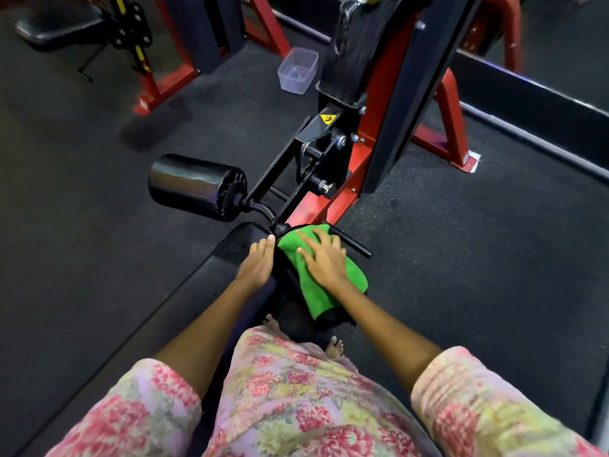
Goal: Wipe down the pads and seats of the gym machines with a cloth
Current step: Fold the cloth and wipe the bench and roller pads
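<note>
This is a gym floor: dark speckled rubber matting (461,245) runs underfoot, and red-and-black steel machines stand on it. The nearest machine (379,133) has a black cylindrical roller pad (194,188) on a pivoting arm and a yellow warning sticker (328,119). Off to the left, another red frame (164,84) stands beside a black padded seat (56,26).

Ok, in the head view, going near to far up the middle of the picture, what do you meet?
Floral dress → bare toes → right hand pressing the green cloth on a pad → yellow warning sticker → clear plastic tub on the floor.
</note>
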The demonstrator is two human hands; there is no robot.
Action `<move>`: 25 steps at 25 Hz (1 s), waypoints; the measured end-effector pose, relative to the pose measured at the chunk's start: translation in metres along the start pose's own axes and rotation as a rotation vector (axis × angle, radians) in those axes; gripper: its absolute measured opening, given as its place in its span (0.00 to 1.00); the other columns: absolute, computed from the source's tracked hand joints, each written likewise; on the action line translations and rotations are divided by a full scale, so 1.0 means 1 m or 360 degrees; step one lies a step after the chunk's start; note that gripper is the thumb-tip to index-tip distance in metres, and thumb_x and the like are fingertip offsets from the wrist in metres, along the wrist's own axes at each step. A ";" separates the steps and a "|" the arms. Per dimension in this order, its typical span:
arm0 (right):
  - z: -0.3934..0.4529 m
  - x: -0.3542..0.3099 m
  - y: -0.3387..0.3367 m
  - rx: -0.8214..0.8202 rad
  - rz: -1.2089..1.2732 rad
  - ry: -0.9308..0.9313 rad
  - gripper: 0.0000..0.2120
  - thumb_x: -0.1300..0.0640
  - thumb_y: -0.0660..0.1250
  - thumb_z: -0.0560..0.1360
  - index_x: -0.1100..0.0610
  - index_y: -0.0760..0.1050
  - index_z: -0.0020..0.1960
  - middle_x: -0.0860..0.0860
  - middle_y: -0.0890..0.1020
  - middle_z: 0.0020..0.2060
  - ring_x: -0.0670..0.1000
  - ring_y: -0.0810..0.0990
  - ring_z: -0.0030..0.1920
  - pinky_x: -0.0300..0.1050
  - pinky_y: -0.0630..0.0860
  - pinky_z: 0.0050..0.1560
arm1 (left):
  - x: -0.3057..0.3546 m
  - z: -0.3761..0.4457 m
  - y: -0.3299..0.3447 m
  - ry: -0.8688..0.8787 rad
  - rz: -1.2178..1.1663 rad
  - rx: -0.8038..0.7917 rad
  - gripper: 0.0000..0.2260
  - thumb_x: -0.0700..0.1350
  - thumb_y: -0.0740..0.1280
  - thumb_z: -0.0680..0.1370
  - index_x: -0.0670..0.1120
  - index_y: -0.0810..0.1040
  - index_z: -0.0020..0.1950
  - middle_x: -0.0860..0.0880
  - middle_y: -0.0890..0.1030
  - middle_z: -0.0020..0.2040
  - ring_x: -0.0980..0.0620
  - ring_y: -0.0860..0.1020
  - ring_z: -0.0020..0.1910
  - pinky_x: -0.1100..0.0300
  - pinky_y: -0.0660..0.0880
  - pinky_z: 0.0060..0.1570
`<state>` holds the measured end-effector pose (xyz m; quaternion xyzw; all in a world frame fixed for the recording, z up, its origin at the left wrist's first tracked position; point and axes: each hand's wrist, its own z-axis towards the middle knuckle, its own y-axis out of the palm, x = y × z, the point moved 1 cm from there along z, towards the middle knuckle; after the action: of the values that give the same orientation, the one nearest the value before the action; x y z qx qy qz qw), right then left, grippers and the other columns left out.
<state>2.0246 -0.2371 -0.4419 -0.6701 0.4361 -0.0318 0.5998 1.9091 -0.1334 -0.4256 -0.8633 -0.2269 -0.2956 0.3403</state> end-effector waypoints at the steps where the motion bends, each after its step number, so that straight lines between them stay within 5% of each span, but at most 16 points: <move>1: -0.012 -0.003 0.002 -0.0034 -0.0155 -0.0150 0.26 0.39 0.59 0.76 0.40 0.60 0.73 0.50 0.59 0.74 0.61 0.57 0.70 0.61 0.61 0.66 | 0.001 0.001 0.000 0.0012 0.0071 -0.0070 0.23 0.51 0.43 0.84 0.42 0.61 0.74 0.41 0.62 0.74 0.45 0.59 0.73 0.53 0.55 0.69; 4: -0.049 0.018 0.012 0.0029 -0.0336 -0.0361 0.28 0.38 0.60 0.75 0.37 0.56 0.73 0.51 0.57 0.75 0.64 0.57 0.71 0.64 0.63 0.63 | 0.006 0.006 -0.006 0.0015 0.0123 -0.0109 0.30 0.59 0.42 0.82 0.43 0.72 0.68 0.42 0.70 0.70 0.44 0.66 0.70 0.52 0.60 0.67; 9: -0.002 -0.024 0.002 0.0132 -0.0269 0.0026 0.22 0.46 0.55 0.80 0.39 0.58 0.73 0.52 0.61 0.73 0.60 0.63 0.65 0.57 0.66 0.60 | 0.002 0.012 -0.011 0.0013 0.0139 -0.0143 0.33 0.63 0.41 0.80 0.44 0.76 0.65 0.43 0.74 0.67 0.43 0.71 0.66 0.48 0.62 0.69; 13: 0.004 -0.020 0.010 0.0091 -0.0427 -0.0391 0.23 0.49 0.55 0.81 0.39 0.56 0.73 0.53 0.60 0.73 0.62 0.63 0.66 0.58 0.68 0.59 | -0.006 0.016 -0.010 -0.0074 -0.0057 -0.0158 0.37 0.67 0.39 0.77 0.45 0.75 0.66 0.42 0.72 0.68 0.41 0.70 0.66 0.45 0.61 0.70; 17: 0.035 -0.003 -0.008 0.0048 0.0056 0.0188 0.22 0.49 0.56 0.80 0.42 0.60 0.73 0.54 0.64 0.71 0.63 0.64 0.66 0.60 0.69 0.61 | -0.008 0.020 -0.010 -0.0075 -0.0120 -0.0143 0.34 0.66 0.40 0.78 0.47 0.78 0.57 0.44 0.75 0.64 0.43 0.72 0.64 0.46 0.62 0.69; 22: 0.007 -0.002 0.005 0.0070 -0.0317 -0.0578 0.22 0.50 0.56 0.80 0.39 0.59 0.73 0.53 0.62 0.72 0.61 0.63 0.64 0.57 0.69 0.59 | -0.015 0.029 -0.011 -0.0059 -0.0258 -0.0222 0.38 0.64 0.37 0.78 0.42 0.79 0.56 0.42 0.77 0.60 0.46 0.73 0.61 0.48 0.65 0.68; 25: 0.034 0.024 -0.001 -0.0013 0.0122 -0.0035 0.22 0.50 0.58 0.79 0.43 0.62 0.73 0.54 0.65 0.70 0.61 0.65 0.66 0.57 0.67 0.63 | -0.018 0.040 -0.010 -0.0098 -0.0222 -0.0171 0.37 0.68 0.38 0.76 0.47 0.80 0.49 0.42 0.78 0.60 0.44 0.73 0.62 0.45 0.64 0.68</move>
<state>2.0586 -0.2259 -0.4622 -0.6555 0.4551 0.0003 0.6027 1.9043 -0.1018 -0.4570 -0.8711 -0.2806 -0.3038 0.2648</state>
